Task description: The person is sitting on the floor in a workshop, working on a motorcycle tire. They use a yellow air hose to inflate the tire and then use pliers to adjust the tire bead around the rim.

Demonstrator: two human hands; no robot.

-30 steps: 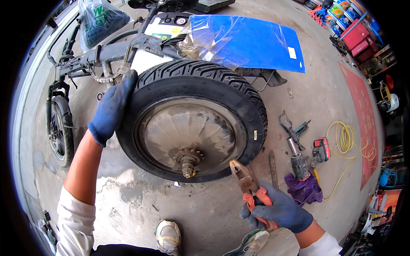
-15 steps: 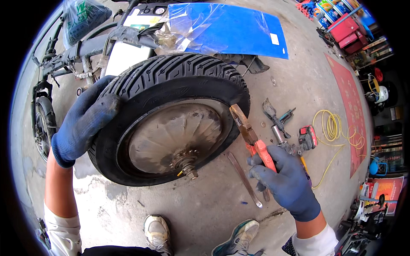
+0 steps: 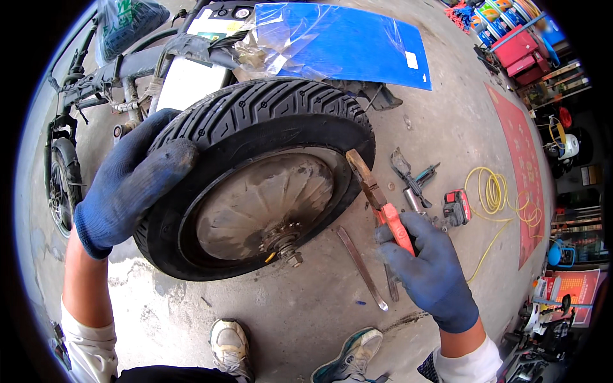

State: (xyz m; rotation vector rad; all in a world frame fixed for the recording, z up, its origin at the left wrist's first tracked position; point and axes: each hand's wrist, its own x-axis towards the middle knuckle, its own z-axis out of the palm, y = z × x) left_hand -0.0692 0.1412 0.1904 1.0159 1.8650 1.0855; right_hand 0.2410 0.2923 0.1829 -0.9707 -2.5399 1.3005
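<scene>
A motor wheel with a black treaded tire (image 3: 262, 105) stands tilted in front of me, its dirty metal hub (image 3: 268, 198) and threaded axle facing me. My left hand (image 3: 137, 172), in a blue work glove, is closed around the tire's left side, thumb on the sidewall and fingers partly hidden behind the tread. In my gloved right hand (image 3: 431, 271) is a pair of pliers (image 3: 377, 191) with red-orange handles. Their rusty jaws point up and away, close to the tire's right edge; whether they touch it I cannot tell.
On the concrete floor lie a tire lever (image 3: 362, 268), a cordless power tool (image 3: 450, 214), other hand tools (image 3: 408, 175) and a coiled yellow hose (image 3: 495, 191). Behind the wheel are a vehicle frame (image 3: 140, 67) and a blue panel (image 3: 345, 45). My shoes (image 3: 230, 348) are below.
The wheel has tipped slightly, and my left hand's thumb has shifted a little rightward with it. The pliers have moved barely to the right, still in my right hand.
</scene>
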